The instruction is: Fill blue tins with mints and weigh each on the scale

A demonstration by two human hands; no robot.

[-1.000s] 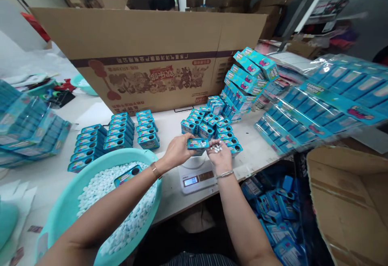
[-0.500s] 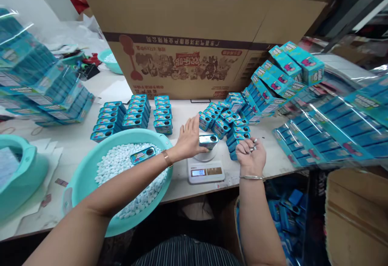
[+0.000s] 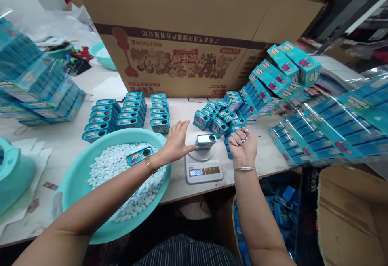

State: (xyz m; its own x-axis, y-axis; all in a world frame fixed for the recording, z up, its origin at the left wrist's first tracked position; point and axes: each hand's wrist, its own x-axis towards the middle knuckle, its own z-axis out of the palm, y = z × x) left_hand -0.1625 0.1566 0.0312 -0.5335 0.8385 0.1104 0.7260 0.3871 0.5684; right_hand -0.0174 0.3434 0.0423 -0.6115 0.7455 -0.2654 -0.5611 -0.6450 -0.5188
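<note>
A blue tin [image 3: 206,142] stands on the round pan of a white digital scale [image 3: 204,172], whose display is lit with digits. Just left of that tin is my left hand [image 3: 176,142], fingers spread and holding nothing. My right hand [image 3: 243,146], palm up with curled fingers, holds a few white candies [image 3: 245,131] to the right of the scale. Another blue tin [image 3: 139,156] lies on many white candies [image 3: 117,164] in a large turquoise basin [image 3: 81,213], partly under my left forearm.
Rows of blue tins [image 3: 131,112] stand behind the basin. More tins [image 3: 218,125] cluster behind the scale, before a big cardboard box [image 3: 194,23]. Wrapped packs [image 3: 327,128] lie at right, others [image 3: 39,76] at left. An open carton [image 3: 348,213] is at lower right.
My left hand has let go of the tin on the scale and moved left, its fingers spreading. The display has changed from about zero to a larger reading. The view has shifted slightly.
</note>
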